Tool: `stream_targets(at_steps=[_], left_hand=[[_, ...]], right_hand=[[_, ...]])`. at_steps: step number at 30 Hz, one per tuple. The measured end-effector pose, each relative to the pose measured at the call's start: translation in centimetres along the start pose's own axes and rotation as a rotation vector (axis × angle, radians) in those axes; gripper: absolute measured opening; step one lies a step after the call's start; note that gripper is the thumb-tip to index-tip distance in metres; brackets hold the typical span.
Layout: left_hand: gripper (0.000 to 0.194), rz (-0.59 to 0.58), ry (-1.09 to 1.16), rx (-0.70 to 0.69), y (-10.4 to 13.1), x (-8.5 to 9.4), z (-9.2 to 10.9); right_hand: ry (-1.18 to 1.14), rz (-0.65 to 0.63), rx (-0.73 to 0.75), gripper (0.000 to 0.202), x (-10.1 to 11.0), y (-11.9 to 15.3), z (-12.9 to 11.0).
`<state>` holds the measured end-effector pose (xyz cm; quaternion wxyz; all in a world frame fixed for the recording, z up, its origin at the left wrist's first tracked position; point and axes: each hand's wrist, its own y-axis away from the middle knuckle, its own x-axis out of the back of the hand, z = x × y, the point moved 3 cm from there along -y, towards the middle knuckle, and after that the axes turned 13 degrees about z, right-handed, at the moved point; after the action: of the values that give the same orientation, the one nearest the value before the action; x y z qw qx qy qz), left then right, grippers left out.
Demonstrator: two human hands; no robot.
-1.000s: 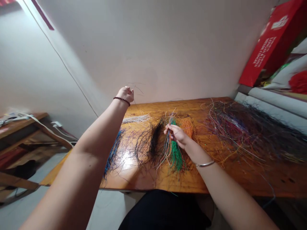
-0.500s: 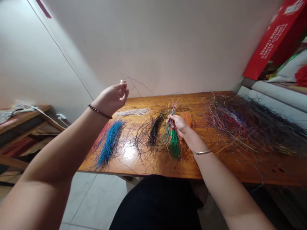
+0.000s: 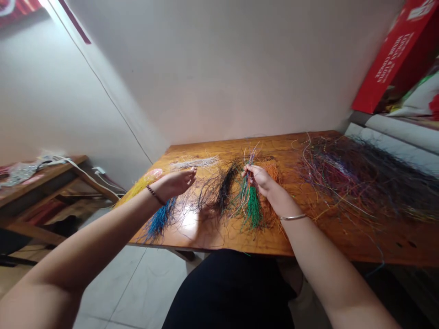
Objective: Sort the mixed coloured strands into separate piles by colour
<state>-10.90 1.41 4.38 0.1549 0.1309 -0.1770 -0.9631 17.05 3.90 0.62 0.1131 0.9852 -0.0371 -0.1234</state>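
My right hand (image 3: 257, 177) is closed in a pinch on a small bunch of mixed coloured wires (image 3: 252, 157), whose ends stick out above and below the fingers. Beneath it lies a bundle of green wires (image 3: 254, 210). My left hand (image 3: 179, 182) hovers just below the white wires (image 3: 195, 162), fingers curled together; whether a thin wire is between them I cannot make out. Blue wires (image 3: 160, 220) lie under my left wrist, and yellow wires (image 3: 137, 186) show beyond my left forearm. Between my hands is a loose pile of black wires (image 3: 224, 188).
Orange wires (image 3: 273, 171) lie beside the green ones. A large tangle of mixed wires (image 3: 336, 169) covers the right of the wooden table (image 3: 192, 148). A red box (image 3: 384, 59) stands at the far right. Another wooden table (image 3: 37, 180) with cables is on the left.
My left hand has come down from in front of the wall to just over the table; the dark wire it pinched no longer shows clearly. My right hand keeps its bunch. The view has shifted slightly left.
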Motion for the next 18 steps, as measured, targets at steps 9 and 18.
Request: stream_targets(at_steps=[9, 18], left_hand=[[0.015, -0.092, -0.178, -0.052, -8.7, -3.0, -3.7], [0.046, -0.1, -0.307, -0.376, -8.3, -2.7, -0.9]], right_hand=[[-0.004, 0.024, -0.025, 0.025, 0.0, 0.3, -0.4], [-0.008, 0.013, -0.025, 0.023, 0.1, 0.1, -0.3]])
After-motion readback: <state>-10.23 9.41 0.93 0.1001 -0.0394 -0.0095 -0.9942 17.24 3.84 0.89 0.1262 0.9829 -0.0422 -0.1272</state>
